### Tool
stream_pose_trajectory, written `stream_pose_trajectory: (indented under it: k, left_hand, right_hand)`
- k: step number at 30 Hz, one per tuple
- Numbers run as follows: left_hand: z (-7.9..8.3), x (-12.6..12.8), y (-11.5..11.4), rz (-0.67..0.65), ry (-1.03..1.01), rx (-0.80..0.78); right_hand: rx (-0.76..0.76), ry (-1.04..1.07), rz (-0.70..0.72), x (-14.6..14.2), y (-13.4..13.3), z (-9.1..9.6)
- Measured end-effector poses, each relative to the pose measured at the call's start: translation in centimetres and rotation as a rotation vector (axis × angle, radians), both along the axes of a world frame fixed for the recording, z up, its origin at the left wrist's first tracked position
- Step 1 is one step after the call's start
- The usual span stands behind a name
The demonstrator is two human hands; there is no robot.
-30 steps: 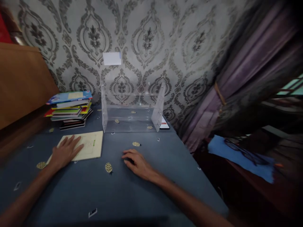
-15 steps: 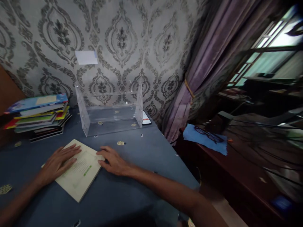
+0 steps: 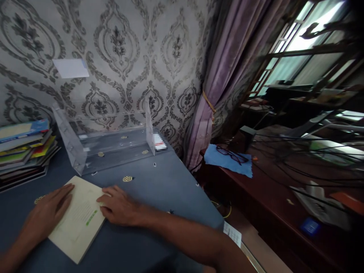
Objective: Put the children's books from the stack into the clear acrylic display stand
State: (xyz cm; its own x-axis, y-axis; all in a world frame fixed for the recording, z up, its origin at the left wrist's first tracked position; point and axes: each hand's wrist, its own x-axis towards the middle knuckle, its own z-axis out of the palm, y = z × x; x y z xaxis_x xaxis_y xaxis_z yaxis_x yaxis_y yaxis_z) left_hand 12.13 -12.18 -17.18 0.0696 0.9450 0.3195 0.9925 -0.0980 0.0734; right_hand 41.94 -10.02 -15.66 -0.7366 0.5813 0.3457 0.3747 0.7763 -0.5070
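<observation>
A thin cream booklet point(image 3: 79, 223) with a green mark lies on the blue tablecloth point(image 3: 159, 189), turned at an angle. My left hand point(image 3: 47, 216) rests flat on its left part, fingers stretched out. My right hand point(image 3: 118, 206) lies at the booklet's right edge, fingers curled down on the corner. A clear acrylic rack point(image 3: 108, 142) stands against the wall just beyond the booklet.
A stack of colourful books point(image 3: 24, 148) sits at the far left. A phone point(image 3: 159, 143) lies behind the rack's right end. To the right are a purple curtain point(image 3: 216, 83) and a dark wooden side table with a blue cloth and glasses point(image 3: 230, 159).
My right hand slid left across the cloth to the booklet's right edge. The booklet has turned and come nearer to me, and the view has swung to the right.
</observation>
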Motion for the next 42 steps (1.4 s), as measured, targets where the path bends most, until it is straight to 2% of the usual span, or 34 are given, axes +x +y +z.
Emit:
stream_pose_trajectory:
  k: [5,12,16,21,24,27,29,32,36,39,42]
  left_hand:
    - [-0.3,1.4,0.8,0.002,0.051,0.018]
    - [2.1,4.9,0.6,0.062,0.086,-0.063]
    - [2.3,6.1,-0.2,-0.006,0.010,-0.032]
    - [2.1,7.6,-1.5,-0.114,-0.053,-0.006]
    - [2.1,7.1,-1.0,-0.089,-0.052,-0.009]
    - [2.0,5.7,0.3,0.059,-0.028,-0.008]
    - [1.9,4.9,1.1,0.144,-0.009,-0.016]
    - [1.9,4.4,1.6,0.163,0.000,-0.025]
    - [2.0,4.8,1.2,0.097,-0.020,-0.019]
    - [2.0,5.8,0.3,-0.039,-0.053,0.004]
    - [1.9,7.4,-0.9,-0.188,-0.094,0.024]
  right_hand:
    - [0.048,-0.058,-0.001,0.1,0.2,0.0]
    - [-0.048,0.071,-0.006,0.3,0.7,-0.5]
    - [-0.111,0.204,-0.038,-0.1,0.9,-1.3]
    - [-0.103,0.258,-0.003,-0.1,1.0,-1.6]
    - [-0.094,0.268,0.006,-0.1,0.9,-1.6]
    - [-0.094,0.272,0.012,-0.1,1.0,-1.8]
    - [-0.121,0.269,0.007,0.0,1.1,-2.0]
    - [-0.212,0.269,-0.009,0.1,1.6,-2.0]
    - [-0.385,0.308,-0.026,0.2,2.7,-1.8]
    - [-0.516,0.369,-0.051,0.1,3.3,-1.7]
    - [-0.558,0.395,-0.091,0.1,3.5,-1.6]
